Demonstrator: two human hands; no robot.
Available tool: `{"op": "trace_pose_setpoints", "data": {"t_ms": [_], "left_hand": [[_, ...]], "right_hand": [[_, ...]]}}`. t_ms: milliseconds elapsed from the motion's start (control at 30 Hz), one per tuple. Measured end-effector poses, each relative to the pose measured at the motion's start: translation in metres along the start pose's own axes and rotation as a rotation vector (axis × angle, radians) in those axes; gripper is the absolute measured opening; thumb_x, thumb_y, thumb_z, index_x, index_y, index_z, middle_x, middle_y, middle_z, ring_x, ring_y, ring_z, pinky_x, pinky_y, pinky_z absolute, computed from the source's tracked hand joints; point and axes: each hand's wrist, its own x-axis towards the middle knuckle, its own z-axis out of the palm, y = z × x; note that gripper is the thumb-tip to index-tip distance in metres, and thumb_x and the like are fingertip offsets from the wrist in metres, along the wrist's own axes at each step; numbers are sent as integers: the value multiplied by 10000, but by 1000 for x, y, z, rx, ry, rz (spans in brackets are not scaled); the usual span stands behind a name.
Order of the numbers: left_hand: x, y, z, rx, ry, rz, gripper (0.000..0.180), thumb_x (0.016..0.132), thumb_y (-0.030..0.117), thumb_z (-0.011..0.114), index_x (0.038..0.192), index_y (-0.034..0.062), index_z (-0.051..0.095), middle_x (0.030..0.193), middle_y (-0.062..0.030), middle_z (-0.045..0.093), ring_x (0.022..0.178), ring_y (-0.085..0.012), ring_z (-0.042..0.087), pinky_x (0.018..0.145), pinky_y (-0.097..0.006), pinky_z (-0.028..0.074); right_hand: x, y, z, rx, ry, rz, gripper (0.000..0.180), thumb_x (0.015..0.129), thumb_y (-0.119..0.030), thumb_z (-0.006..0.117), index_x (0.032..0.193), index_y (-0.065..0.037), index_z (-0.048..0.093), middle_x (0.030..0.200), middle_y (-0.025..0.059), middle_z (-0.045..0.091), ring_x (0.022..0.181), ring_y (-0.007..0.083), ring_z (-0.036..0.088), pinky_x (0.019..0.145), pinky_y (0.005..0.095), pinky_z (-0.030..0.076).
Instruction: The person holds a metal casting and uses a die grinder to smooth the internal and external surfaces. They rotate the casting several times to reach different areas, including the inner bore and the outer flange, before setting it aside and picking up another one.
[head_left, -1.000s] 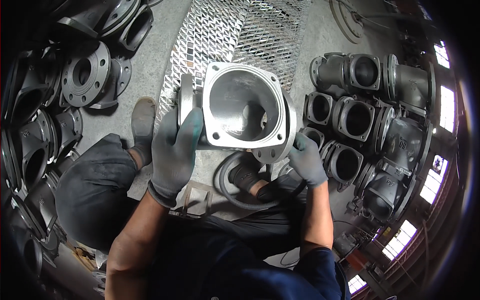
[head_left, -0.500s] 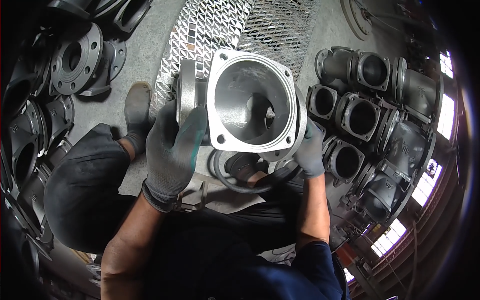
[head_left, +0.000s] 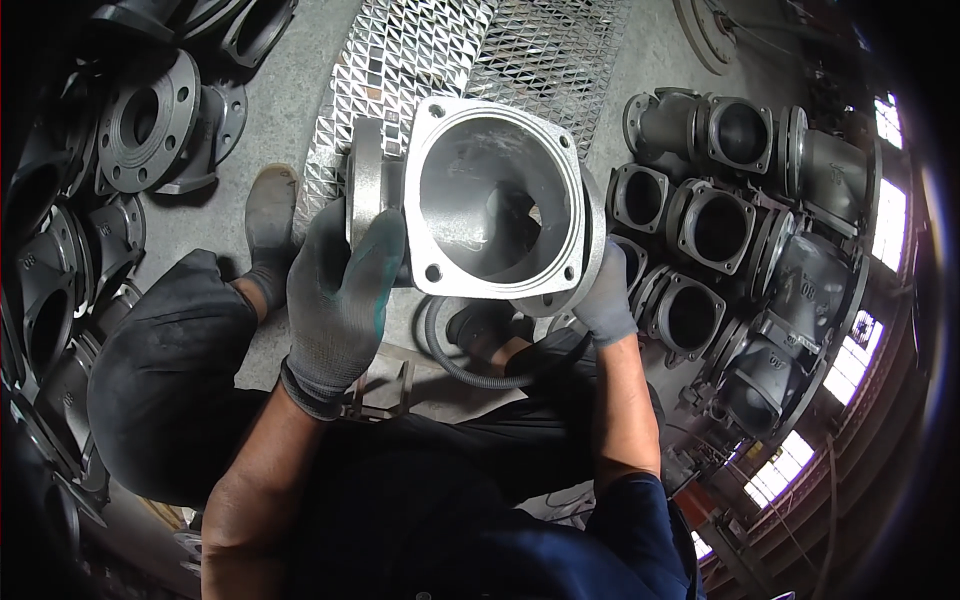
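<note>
A seated worker held a cast metal valve body [head_left: 495, 205] up before the chest, its square, four-holed flange opening turned toward the face. The left hand [head_left: 338, 300], in a grey knit glove, was wrapped around the casting's neck just behind a round side flange, fingers closed on it. The gloved right hand [head_left: 603, 300] gripped the lower rim of the housing at about five o'clock, with only part of the palm and fingers showing from behind the metal. Below the casting, around six o'clock, a black ribbed hose [head_left: 455, 365] curved across the lap. An expanded-metal mesh sheet [head_left: 420, 50] lay on the concrete floor at twelve o'clock. Dark valve bodies [head_left: 720, 225] stood packed together from one to four o'clock, and more dark flanged castings [head_left: 145, 125] lined the floor from eight to eleven o'clock. A worn shoe [head_left: 268, 215] rested at ten o'clock, beside the mesh.
</note>
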Motion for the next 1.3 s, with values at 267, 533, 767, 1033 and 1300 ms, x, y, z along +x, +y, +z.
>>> {"op": "trace_pose_setpoints", "data": {"t_ms": [267,533,767,1033,1300], "left_hand": [[2,10,-1,-105,-3,-49,385,1092,7,586,1457,-114,593,1360,-228,697,1234,-275,720,1018,-367,611],[-5,-5,-1,60,46,38,440,1083,8,612,1497,-135,569,1421,-317,683,1276,-421,714,1106,-443,582],[-1,3,0,-10,24,-87,421,1068,20,646,1461,-130,611,1381,-280,695,1254,-411,714,1096,-456,586],[6,5,-3,200,46,187,331,1090,21,657,1402,-83,625,1202,-167,771,1053,-176,773,851,-291,635],[9,5,-3,288,47,376,363,1071,-37,664,1427,-89,615,1247,-182,756,1099,-213,775,900,-308,639]], "right_hand": [[3,-16,-4,222,96,189,338,898,-48,817,1218,46,761,1058,135,834,938,162,754,867,346,601],[5,-6,-2,106,-28,68,339,876,-43,811,1199,52,763,1057,174,828,938,213,777,867,362,600],[13,-8,-5,142,-53,128,386,882,-75,852,1249,12,771,1130,153,833,1022,190,782,910,346,614],[28,-5,-11,310,-210,310,350,966,-97,801,1303,-9,772,1174,141,834,1044,203,791,952,348,618],[33,42,10,223,-207,88,387,943,-180,824,1286,-10,768,1173,196,820,1064,290,799,950,380,621]]}}
